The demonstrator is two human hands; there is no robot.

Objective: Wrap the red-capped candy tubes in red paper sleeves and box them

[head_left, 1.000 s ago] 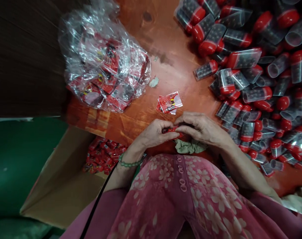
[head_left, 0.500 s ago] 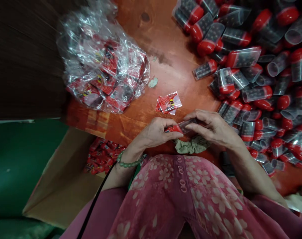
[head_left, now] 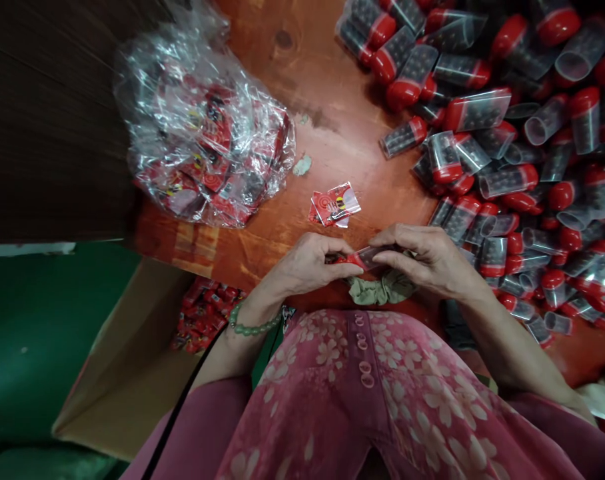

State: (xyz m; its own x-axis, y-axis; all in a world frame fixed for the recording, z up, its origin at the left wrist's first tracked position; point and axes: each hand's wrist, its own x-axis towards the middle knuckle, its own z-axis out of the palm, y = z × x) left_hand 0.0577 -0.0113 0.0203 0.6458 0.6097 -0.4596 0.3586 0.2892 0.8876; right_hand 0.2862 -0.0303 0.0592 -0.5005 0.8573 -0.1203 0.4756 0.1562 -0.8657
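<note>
Between my hands is a small clear plastic tube (head_left: 370, 256) with a red end (head_left: 353, 259), held almost level above the front of the table. The fingers and thumb of my left hand (head_left: 307, 268) pinch the red end and hide part of it. My right hand (head_left: 425, 259) is closed on the other end, thumb below and fingers above. I cannot tell whether the red there is a cap or a printed wrapper. Below the tube lies a crumpled pale green cloth (head_left: 380, 290). A few red printed wrappers (head_left: 335, 204) lie flat just beyond my left hand.
A clear plastic bag (head_left: 207, 140) of red printed wrappers sits at the table's left. Many red-capped clear tubes with dark balls (head_left: 477, 110) are heaped on the right. Below the table's left edge stands a cardboard box (head_left: 117, 373) holding red wrapped pieces (head_left: 205, 313).
Both hands keep their hold on the tube. Less of the red end's printed side shows now, partly behind my left fingers. The whole view has shifted slightly.
</note>
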